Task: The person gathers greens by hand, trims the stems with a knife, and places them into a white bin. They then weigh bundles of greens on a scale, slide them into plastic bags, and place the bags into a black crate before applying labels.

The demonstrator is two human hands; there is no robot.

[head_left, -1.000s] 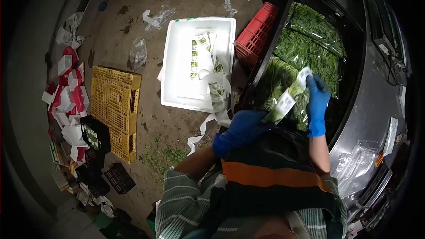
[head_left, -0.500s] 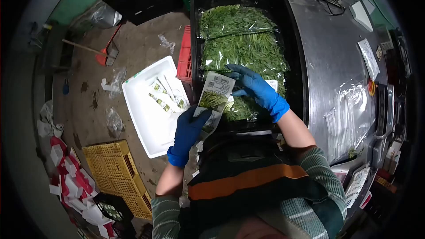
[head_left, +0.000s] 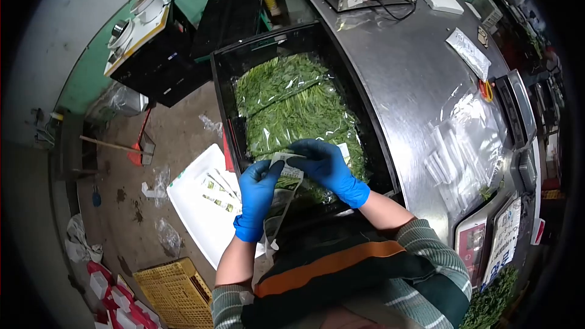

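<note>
Both my hands wear blue gloves and meet over the near end of a black crate (head_left: 380, 146). In the crate lie clear bags of leafy greens (head_left: 298, 113). My left hand (head_left: 257, 192) is closed on a strip of printed labels (head_left: 290, 173) with text and a picture of greens; the strip's lower part hangs beside the wrist. My right hand (head_left: 326, 170) pinches the strip's top end, its fingertips partly covering it. A white foam box (head_left: 198, 222) on the left holds more label strips (head_left: 220, 194).
A steel table (head_left: 390, 67) runs along the right, bearing clear plastic bags (head_left: 466, 152), orange-handled scissors (head_left: 485, 90) and a scale (head_left: 472, 247). A yellow pallet (head_left: 173, 295) and a red dustpan (head_left: 135, 155) lie on the floor at left.
My right hand has come in to the label strip's top and now pinches it; before, it was apart with fingers spread. The view has turned, showing more of the back wall.
</note>
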